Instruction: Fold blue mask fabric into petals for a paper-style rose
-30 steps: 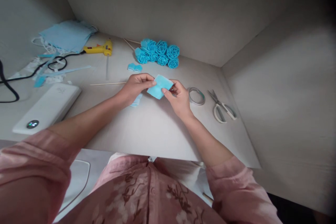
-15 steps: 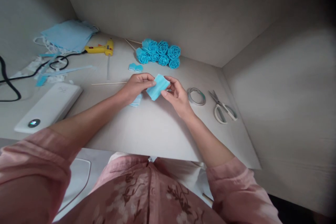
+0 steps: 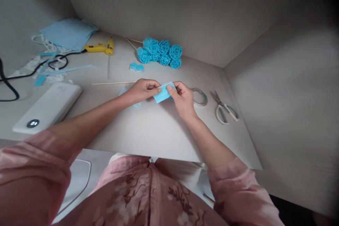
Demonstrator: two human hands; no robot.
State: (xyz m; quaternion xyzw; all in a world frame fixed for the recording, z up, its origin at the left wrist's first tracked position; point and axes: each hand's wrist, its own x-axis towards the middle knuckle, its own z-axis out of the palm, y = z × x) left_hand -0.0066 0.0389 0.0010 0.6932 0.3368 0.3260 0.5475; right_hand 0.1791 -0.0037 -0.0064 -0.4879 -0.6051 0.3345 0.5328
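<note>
A small light-blue piece of mask fabric [image 3: 162, 94] is held up between both hands over the table. My left hand [image 3: 143, 91] pinches its left edge between thumb and fingers. At the upper right corner my right hand [image 3: 182, 98] grips it, thumb lying across the front. Beneath my left hand, partly hidden, lie more blue fabric pieces [image 3: 137, 104]. A thin wooden stick [image 3: 112, 83] runs out to the left behind that hand. Just beyond the hands is a small scalloped blue piece [image 3: 136, 67]. A roll of tape [image 3: 200, 96] lies beside my right hand.
Blue fabric roses [image 3: 164, 53] on sticks lie at the back wall. Scissors [image 3: 224, 108] rest on the right. To the left are a yellow glue gun [image 3: 100, 48] with a black cord, a pile of face masks [image 3: 69, 33], scraps and a white power bank [image 3: 49, 107].
Both hands have shifted slightly right and down with the blue fabric piece. It has turned more level, and my right thumb now lies over its face.
</note>
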